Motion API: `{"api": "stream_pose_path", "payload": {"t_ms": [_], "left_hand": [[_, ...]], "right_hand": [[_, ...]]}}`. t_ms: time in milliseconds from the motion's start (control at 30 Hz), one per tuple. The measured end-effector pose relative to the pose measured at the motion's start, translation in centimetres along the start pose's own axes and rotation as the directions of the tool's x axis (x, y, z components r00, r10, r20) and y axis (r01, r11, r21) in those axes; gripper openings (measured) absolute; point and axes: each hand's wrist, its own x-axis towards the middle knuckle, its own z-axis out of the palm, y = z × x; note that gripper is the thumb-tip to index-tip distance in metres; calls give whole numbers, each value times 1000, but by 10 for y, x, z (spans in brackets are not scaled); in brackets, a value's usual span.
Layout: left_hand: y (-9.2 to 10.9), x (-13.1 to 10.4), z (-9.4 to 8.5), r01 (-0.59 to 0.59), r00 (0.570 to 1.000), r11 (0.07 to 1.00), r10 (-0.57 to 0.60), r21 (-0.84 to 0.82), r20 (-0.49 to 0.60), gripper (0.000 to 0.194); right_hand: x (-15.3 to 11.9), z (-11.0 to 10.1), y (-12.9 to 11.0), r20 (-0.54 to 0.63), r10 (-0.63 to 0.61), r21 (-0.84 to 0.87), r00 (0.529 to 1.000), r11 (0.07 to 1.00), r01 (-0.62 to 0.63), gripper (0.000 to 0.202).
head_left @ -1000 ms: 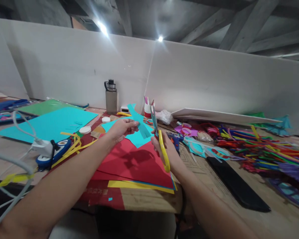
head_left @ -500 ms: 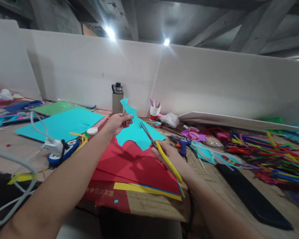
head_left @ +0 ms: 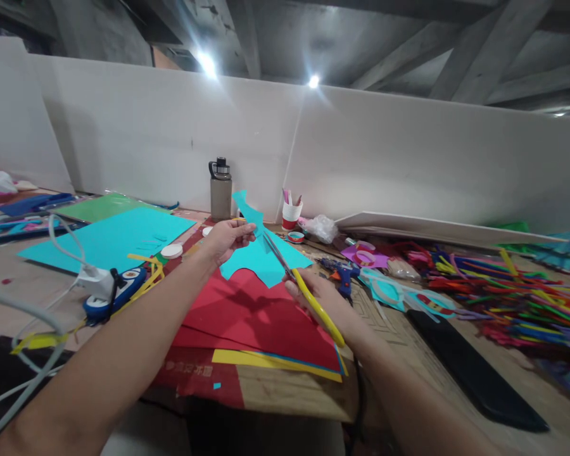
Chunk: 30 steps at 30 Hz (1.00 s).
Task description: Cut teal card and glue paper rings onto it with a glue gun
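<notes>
My left hand (head_left: 232,239) pinches a cut piece of turquoise paper (head_left: 289,249) between thumb and fingers, near its narrow upper strip. My right hand (head_left: 316,297) is closed round the yellow-handled scissors (head_left: 317,308). Their blades point up and left and meet the turquoise paper just right of my left fingertips. The paper has curved cut edges and is held over red sheets (head_left: 266,316), which lie on yellow and blue sheets at the table's near edge.
A bottle (head_left: 221,193) and a cup of pens (head_left: 291,215) stand at the back. A large turquoise sheet (head_left: 99,234) and a power strip (head_left: 116,292) lie left. Rightward are a glue gun (head_left: 344,277), a long black object (head_left: 475,370) and colourful pipe cleaners (head_left: 527,297).
The scissor blades have moved slightly up and left relative to the paper, closer to my left fingertips. The view has shifted slightly, and a second white lid now shows behind my left hand.
</notes>
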Motion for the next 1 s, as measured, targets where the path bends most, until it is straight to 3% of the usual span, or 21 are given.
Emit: {"api": "stream_pose_path", "payload": {"t_ms": [300, 433, 633, 1000], "left_hand": [[6, -1, -1, 25, 1000, 1000, -25, -4, -11, 24], [1, -5, 6, 64, 998, 998, -64, 6, -9, 24], [-9, -13, 23, 109, 989, 994, -109, 12, 99, 28], [-12, -19, 37, 141, 986, 985, -131, -99, 104, 29]], "right_hand": [[-1, -3, -6, 11, -1, -10, 1000, 1000, 1, 34], [-1, -4, -9, 23, 33, 7, 999, 999, -33, 34], [1, -3, -4, -2, 46, 10, 999, 999, -46, 33], [1, 4, 5, -9, 107, 139, 994, 985, -105, 35]]}}
